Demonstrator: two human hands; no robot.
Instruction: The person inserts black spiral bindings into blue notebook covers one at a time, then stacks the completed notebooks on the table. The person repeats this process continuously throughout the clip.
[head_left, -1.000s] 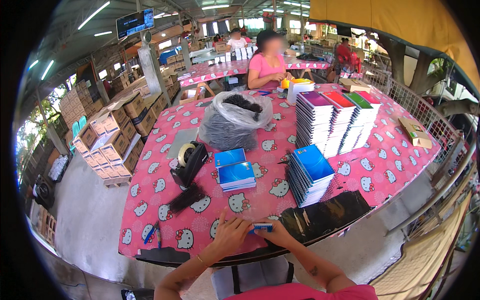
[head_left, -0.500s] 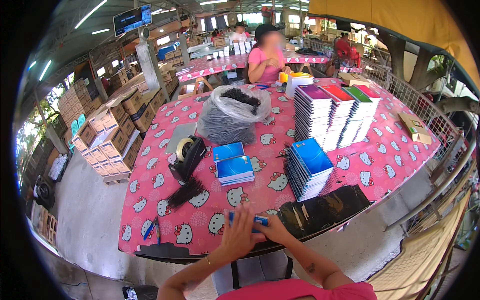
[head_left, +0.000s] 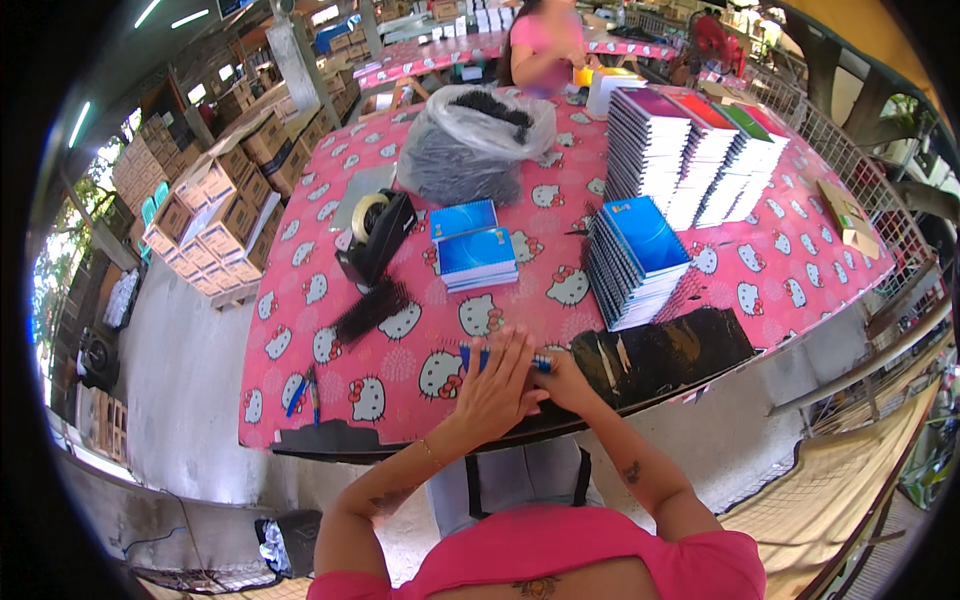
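Observation:
Near the front edge of the table, a small blue spiral notebook (head_left: 467, 357) lies mostly hidden under my hands. Stretched out flat, my left hand (head_left: 496, 385) rests across its cover. My right hand (head_left: 566, 382) is closed around its right end, by the coiled edge. Ahead of them are two short stacks of blue notebooks (head_left: 477, 253). A taller pile of blue spiral notebooks (head_left: 640, 250) stands to the right, close to a worn black mat (head_left: 665, 352).
A tape dispenser (head_left: 376, 240), loose black coils (head_left: 370, 310) and pens (head_left: 304, 395) lie to the left. Farther back stand a clear bag of black coils (head_left: 465, 160) and tall notebook stacks (head_left: 645, 150). Across the table sits a person in pink (head_left: 545, 50). Cartons (head_left: 215, 230) are stacked on the floor.
The view has tipped downward, so the table sits higher in the picture. My left hand remains laid over the notebook, and my right hand keeps its grip at the right end.

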